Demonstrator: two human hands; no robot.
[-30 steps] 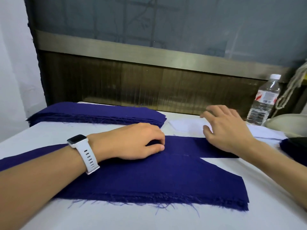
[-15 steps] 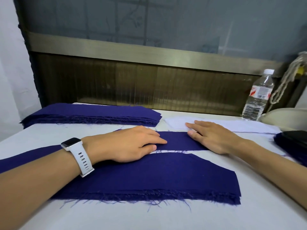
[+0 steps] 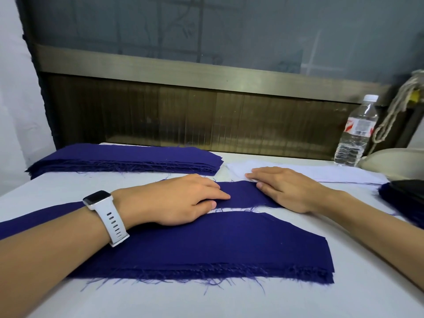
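Note:
A dark blue fabric piece with a frayed front edge lies flat on the white table. A narrower blue strip lies just behind it, with a thin white gap between the two. My left hand, with a white watch on its wrist, rests flat across both pieces, fingers straight and pointing right. My right hand lies flat on the strip's right end, fingers straight and pointing left.
A stack of blue fabric pieces sits at the back left. White sheets lie at the back right by a water bottle. More dark fabric with a black object is at the right edge. A brown panel runs behind the table.
My right hand came down from a raised, curled pose and now lies flat on the strip. The strip has separated from the big piece, leaving a white gap. My left hand's fingers straightened.

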